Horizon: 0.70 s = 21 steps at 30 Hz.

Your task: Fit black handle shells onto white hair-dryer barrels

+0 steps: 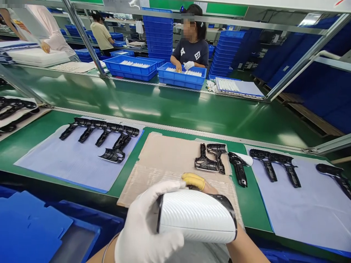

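Observation:
A white ribbed plastic housing with a black rim [196, 216] is held close to me, low in the view. My left hand [145, 226], in a white glove, wraps round its left end. My right hand [199, 183], bare with yellow finger cots, grips it from behind; most of that hand is hidden by the housing. Just beyond, black plastic shell parts [211, 160] lie on a sheet of brown cardboard [164, 157].
Black handle-shaped parts lie on blue sheets to the left [101, 133] and right [276, 164]. A green conveyor belt [170, 106] runs across. A person [192, 47] works at blue bins [182, 76] opposite; other people stand at far left. Blue trays [33, 230] sit at lower left.

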Tool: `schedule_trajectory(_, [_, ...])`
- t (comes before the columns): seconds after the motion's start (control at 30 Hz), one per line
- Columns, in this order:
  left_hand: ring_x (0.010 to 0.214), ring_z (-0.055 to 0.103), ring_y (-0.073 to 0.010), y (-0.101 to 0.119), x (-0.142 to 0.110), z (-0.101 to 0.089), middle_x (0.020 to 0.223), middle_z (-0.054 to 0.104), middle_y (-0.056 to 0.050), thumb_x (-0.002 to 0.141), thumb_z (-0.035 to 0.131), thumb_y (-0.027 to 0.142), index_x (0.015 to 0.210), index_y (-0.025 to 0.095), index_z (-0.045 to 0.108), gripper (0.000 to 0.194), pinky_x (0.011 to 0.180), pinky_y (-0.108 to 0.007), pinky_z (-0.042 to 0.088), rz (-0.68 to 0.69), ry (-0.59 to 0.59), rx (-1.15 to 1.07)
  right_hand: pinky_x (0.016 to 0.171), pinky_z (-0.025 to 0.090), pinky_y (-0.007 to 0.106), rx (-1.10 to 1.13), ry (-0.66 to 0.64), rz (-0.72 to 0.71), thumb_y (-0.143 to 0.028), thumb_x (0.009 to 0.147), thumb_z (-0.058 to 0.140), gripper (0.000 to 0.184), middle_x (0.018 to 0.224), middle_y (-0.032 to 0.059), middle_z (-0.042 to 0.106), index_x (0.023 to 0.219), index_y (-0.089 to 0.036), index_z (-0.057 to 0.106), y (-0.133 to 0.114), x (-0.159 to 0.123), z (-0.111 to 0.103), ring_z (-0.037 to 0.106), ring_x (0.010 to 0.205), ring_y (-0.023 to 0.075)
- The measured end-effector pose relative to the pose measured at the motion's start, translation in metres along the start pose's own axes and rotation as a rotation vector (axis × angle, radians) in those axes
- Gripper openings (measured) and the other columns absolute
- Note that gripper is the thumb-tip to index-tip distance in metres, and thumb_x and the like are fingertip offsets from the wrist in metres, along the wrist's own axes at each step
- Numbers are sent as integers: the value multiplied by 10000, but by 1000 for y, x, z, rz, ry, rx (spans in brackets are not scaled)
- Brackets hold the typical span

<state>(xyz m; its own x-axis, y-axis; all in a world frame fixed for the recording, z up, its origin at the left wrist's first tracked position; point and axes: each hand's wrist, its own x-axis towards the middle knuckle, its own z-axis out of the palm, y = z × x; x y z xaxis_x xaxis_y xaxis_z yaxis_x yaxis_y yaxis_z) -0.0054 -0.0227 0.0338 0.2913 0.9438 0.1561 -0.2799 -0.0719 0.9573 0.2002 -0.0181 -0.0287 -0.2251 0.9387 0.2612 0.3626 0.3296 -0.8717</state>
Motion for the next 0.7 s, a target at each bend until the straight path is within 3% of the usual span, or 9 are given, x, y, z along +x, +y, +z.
schedule_trajectory(0.27, [1063, 724, -265, -6, -2, -2, 1158, 762, -28, 530, 954, 331, 1191, 307, 688, 713, 941, -282, 578, -25, -4, 43, 1158, 365, 372, -117, -6, -204, -306, 1028, 536, 282, 1334, 35, 623, 1303, -361, 568, 15, 5, -7, 508, 1340, 202])
schedule_trajectory(0.4, [1030, 727, -301, -4, -2, -1, 1140, 754, -59, 456, 971, 366, 1177, 263, 688, 782, 927, -344, 595, -72, 1, 164, 1165, 346, 445, -223, 67, -299, -273, 1046, 480, 300, 1352, 89, 584, 1339, -311, 536, 20, 7, -11, 453, 1386, 246])
schedule_trajectory(0.53, [1053, 704, -373, -6, -2, -3, 1169, 730, -95, 411, 977, 422, 1226, 252, 647, 895, 943, -470, 593, -180, -29, 240, 1119, 399, 518, -433, 133, -458, -134, 967, 581, 422, 1354, 124, 569, 1360, -274, 516, 18, 12, -21, 453, 1384, 312])
schedule_trajectory(0.63, [1124, 673, -393, -4, -2, -4, 1215, 711, -54, 406, 981, 397, 1234, 312, 636, 901, 965, -470, 583, -214, -82, 245, 1117, 378, 582, -524, 240, -539, -98, 960, 559, 489, 1426, 108, 518, 1396, -314, 508, 11, 12, -29, 450, 1378, 333])
schedule_trajectory(0.7, [1189, 640, -388, -1, -1, -5, 1252, 698, -41, 469, 966, 373, 1229, 318, 639, 829, 971, -438, 579, -236, -129, 178, 1122, 358, 620, -579, 288, -498, -112, 993, 486, 466, 1510, 59, 439, 1368, -385, 526, 3, 10, -33, 434, 1389, 330])
